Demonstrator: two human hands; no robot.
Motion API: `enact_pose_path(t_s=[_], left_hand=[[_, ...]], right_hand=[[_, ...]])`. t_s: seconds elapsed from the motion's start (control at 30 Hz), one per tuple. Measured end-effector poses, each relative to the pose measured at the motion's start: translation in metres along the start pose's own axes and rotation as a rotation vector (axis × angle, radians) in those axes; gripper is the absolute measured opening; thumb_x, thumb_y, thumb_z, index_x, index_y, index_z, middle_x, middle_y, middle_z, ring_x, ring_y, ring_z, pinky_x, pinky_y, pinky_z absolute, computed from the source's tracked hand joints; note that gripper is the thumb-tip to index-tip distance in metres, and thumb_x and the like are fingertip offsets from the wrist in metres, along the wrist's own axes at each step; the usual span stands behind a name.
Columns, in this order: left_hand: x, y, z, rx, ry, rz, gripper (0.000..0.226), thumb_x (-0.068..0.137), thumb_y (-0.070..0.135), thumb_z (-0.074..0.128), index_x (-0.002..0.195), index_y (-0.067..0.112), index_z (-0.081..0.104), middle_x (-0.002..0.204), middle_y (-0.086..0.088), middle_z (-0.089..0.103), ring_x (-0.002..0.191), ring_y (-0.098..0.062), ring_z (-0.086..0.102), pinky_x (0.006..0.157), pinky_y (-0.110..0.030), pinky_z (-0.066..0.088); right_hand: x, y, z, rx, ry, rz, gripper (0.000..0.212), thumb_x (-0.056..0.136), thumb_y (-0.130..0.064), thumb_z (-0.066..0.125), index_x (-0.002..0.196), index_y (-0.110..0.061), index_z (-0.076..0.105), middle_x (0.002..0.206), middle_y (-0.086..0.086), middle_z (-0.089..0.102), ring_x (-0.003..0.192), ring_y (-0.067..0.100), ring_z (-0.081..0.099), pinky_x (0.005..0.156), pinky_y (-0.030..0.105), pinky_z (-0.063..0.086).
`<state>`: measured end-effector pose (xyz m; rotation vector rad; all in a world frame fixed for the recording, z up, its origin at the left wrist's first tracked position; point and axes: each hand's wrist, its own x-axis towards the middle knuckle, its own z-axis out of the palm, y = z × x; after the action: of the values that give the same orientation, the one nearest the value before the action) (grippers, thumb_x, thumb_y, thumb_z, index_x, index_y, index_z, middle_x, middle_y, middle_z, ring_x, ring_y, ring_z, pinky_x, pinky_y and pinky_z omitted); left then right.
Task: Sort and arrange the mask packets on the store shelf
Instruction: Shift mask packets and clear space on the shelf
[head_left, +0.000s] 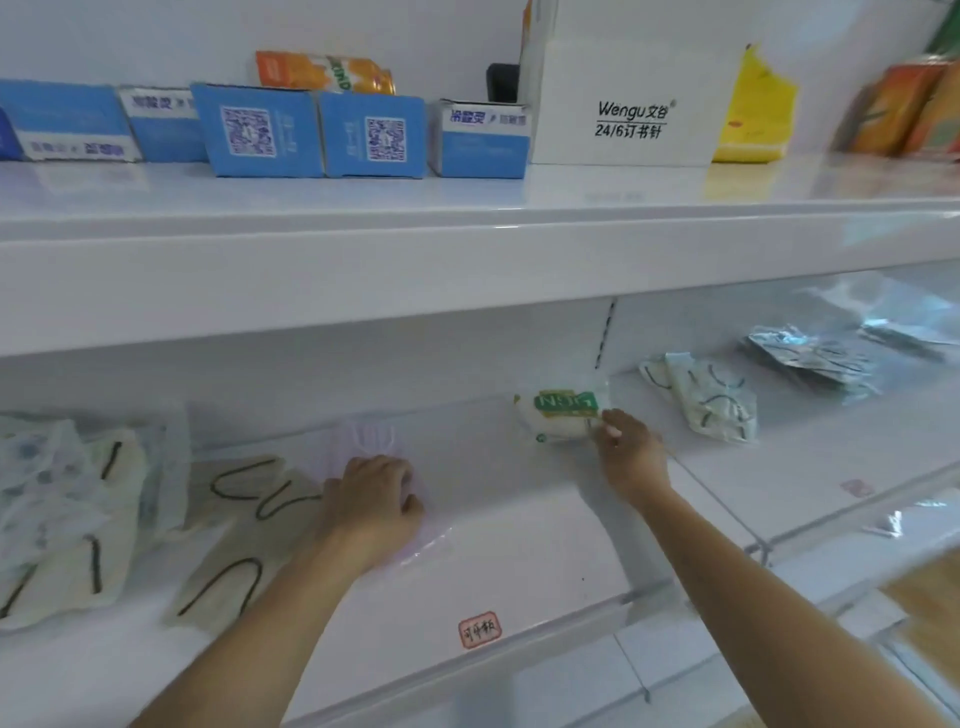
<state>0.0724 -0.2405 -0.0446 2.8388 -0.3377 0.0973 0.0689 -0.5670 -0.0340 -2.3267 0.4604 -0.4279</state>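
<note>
Lower shelf (519, 530), mid-sort. Right hand (626, 452) reaches to the back of the shelf; its fingers (605, 423) pinch the near right corner of a white mask packet with a green label (563, 415). That packet lies up and to the left of the fingers, its long axis running roughly left to right along the back wall, slightly tilted. Left hand (374, 501) is further forward and to the left, fingers curled down over a pale lilac mask packet (366, 441) that lies flat, long axis running front to back; whether they grip it or only press on it I cannot tell. The right hand is plainly the nearer to the green-labelled packet; the two packets sit well apart, with bare shelf between. Likely next move: drawing the green-labelled packet forward or leftward toward the sorted groups. Count, as far as blur allows: one green-labelled packet, one lilac; two cream packets with dark ear loops (244, 525) just left of the left hand; a heap of patterned packets (57, 499) at far left, number unclear; one pale green patterned packet (711, 400) right of the right hand; a stack of silvery packets (815, 358) beyond it, number unclear. Upper shelf: five blue boxes (260, 130), one white staples box (628, 104).
</note>
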Motion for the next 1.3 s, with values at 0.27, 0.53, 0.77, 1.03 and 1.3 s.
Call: enact_pose_path(t_s=[0.27,0.53,0.77,1.03,1.3], left_hand=[[0.000,-0.010,-0.010,-0.193,0.047,0.008,0.036,0.089,0.032,0.057,0.124,0.023,0.064,0.124,0.008,0.065,0.106,-0.017,0.063,0.090,-0.032,0.050],[-0.043,-0.055,-0.048,-0.081,0.241,-0.126,0.055,0.080,0.047,0.038,0.119,0.019,0.067,0.122,0.002,0.068,0.112,-0.027,0.064,0.093,-0.040,0.051],[-0.124,-0.152,-0.092,0.064,0.479,-0.327,0.030,0.082,0.029,0.055,0.108,0.020,0.068,0.109,0.002,0.066,0.097,-0.028,0.061,0.077,-0.042,0.049],[-0.190,-0.241,-0.147,0.069,0.664,-0.409,0.035,0.076,0.025,0.049,0.099,0.013,0.073,0.099,-0.005,0.071,0.085,-0.030,0.066,0.067,-0.037,0.056],[-0.183,-0.269,-0.128,0.228,0.415,-0.250,0.016,0.069,0.027,0.053,0.081,0.021,0.063,0.081,0.010,0.064,0.096,-0.023,0.062,0.078,-0.041,0.041]], right_hand=[[0.003,-0.027,0.009,-0.496,-0.295,-0.146,0.068,0.099,-0.046,0.050,0.158,-0.045,0.015,0.171,-0.010,-0.001,0.154,0.042,-0.009,0.120,0.067,0.002],[-0.062,-0.131,0.073,-0.282,-0.531,-0.597,0.062,0.100,-0.042,0.052,0.156,-0.039,0.026,0.168,-0.005,0.017,0.157,0.025,0.002,0.124,0.052,0.014],[-0.129,-0.234,0.145,-0.064,-0.716,-0.796,0.047,0.098,-0.031,0.055,0.144,-0.029,0.048,0.147,-0.002,0.044,0.138,0.019,0.040,0.111,0.031,0.034],[-0.195,-0.308,0.208,0.259,-0.790,-0.577,0.017,0.097,-0.030,0.062,0.113,-0.031,0.061,0.106,-0.013,0.062,0.085,0.002,0.063,0.062,0.014,0.046],[-0.228,-0.347,0.263,0.256,-0.647,-0.234,0.079,0.087,-0.047,0.071,0.150,-0.018,0.034,0.139,0.007,0.052,0.122,0.025,0.054,0.094,0.034,0.045]])
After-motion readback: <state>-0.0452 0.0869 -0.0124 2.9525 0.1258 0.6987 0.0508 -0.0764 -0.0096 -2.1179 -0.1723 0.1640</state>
